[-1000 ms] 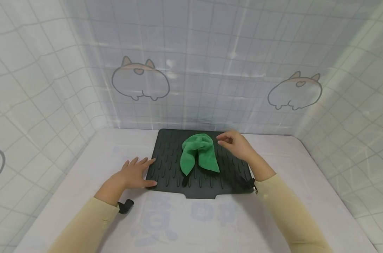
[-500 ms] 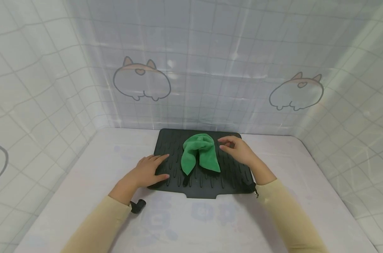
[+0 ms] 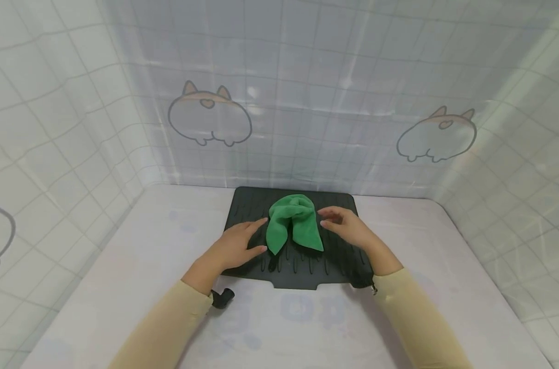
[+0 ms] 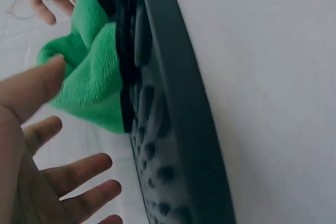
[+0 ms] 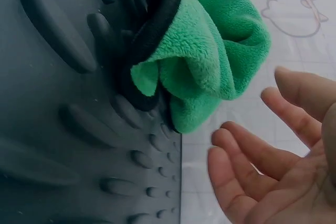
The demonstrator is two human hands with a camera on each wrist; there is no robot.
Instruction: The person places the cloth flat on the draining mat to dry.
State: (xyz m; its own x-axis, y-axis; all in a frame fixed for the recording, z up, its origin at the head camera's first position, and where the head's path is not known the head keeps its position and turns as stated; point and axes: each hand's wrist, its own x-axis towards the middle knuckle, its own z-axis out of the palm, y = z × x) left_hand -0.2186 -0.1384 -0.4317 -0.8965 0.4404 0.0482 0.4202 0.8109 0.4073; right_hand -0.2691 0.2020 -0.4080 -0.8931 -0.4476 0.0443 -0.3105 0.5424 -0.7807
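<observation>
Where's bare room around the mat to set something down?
Bare white table: between mat and left wall, between mat and right wall, and between the sleeves. Crowded: mid-mat, where left hand and right hand flank the green cloth.

The head view has two hands: one left hand (image 3: pixel 235 246) at the centre, one right hand (image 3: pixel 350 226) just right of it. Sleeves, two: a left sleeve (image 3: pixel 161 328) at lower left and a right sleeve (image 3: pixel 415 315) at lower right. Mid-frame there is one green cloth (image 3: pixel 294 209) and one black mat (image 3: pixel 339 266). Cartoon animals number two, an upper-left figure (image 3: pixel 210 118) and an upper-right figure (image 3: pixel 437 136) (plus one partial outline (image 3: pixel 13 225), cut off at the left edge).
</observation>
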